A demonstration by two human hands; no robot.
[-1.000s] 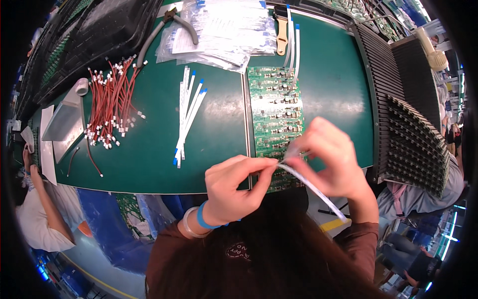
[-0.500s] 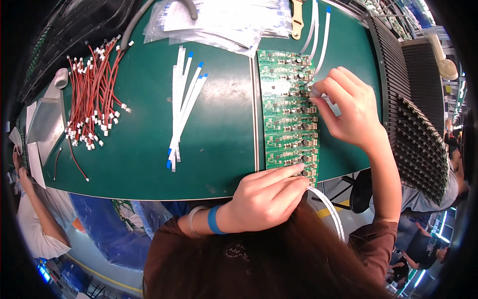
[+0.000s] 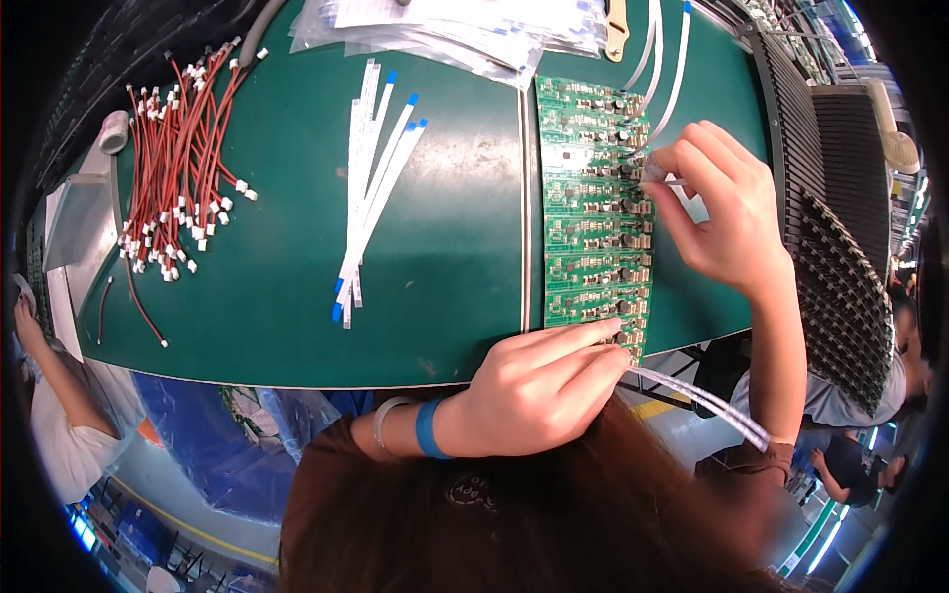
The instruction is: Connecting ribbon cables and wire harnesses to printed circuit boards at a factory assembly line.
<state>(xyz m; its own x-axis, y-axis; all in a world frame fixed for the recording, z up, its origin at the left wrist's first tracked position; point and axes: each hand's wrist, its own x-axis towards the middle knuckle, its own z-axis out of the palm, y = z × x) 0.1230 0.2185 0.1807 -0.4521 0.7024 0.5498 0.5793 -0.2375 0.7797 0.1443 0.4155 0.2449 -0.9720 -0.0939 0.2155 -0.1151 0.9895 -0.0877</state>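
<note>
A long panel of joined green circuit boards [image 3: 593, 234] lies on the table in front of me. My right hand [image 3: 720, 212] is closed in a pinch at the panel's right edge, near its upper part. A pale strip of flat ribbon cable [image 3: 677, 182] shows between its fingers, and a greyish cover sits on one fingertip. My left hand [image 3: 554, 381] lies over the panel's near end, fingers stretched out and touching the boards; its thumb is hidden. White flat cables [image 3: 707, 400] run from that near end towards my right forearm. Several more flat cables [image 3: 682, 69] rise from the far boards.
Loose white flat cables with blue ends [image 3: 371, 208] lie left of the panel. Further left is a heap of red-and-black wires with white connectors [image 3: 183, 158]. Plastic bags [image 3: 445, 30] lie at the back. Dark ribbed racks [image 3: 850, 148] stand on the right. Other people sit nearby.
The view has shifted, so the panel and both hands appear further right. My right hand keeps its pinch at the panel's edge. The near cables now lie straighter, towards my right forearm.
</note>
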